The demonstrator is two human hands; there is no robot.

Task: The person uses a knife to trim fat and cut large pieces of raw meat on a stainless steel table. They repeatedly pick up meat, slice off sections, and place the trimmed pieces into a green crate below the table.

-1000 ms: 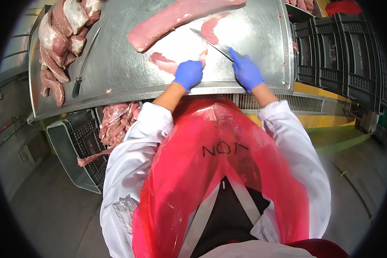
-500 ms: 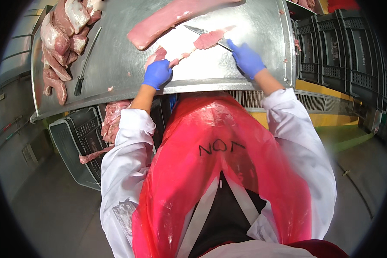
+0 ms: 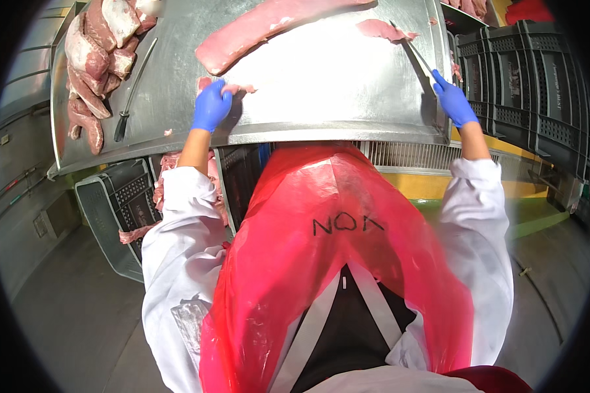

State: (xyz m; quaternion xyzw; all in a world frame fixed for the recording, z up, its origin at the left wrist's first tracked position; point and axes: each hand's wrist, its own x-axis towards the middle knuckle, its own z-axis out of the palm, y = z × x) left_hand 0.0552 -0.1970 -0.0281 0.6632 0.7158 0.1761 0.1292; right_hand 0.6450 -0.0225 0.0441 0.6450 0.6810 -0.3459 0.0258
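My left hand, in a blue glove, is closed round a strip of pink meat trimming above the near part of the metal table. My right hand, also blue-gloved, grips a knife past the table's right edge. The blade points far and left, its tip against a separate flat piece of meat at the far right. A long pale loin lies across the table beyond my left hand. The handle is mostly hidden in my right fist.
A pile of meat cuts lies at the table's left, beside a sharpening steel with a black handle. Dark crates are stacked at the right. Under the near left edge, a grey crate stands near more trimmings.
My right hand and the knife have moved right. The flat meat piece has shifted to the far right. My left hand has drawn left with its strip, and the two pieces are now apart.
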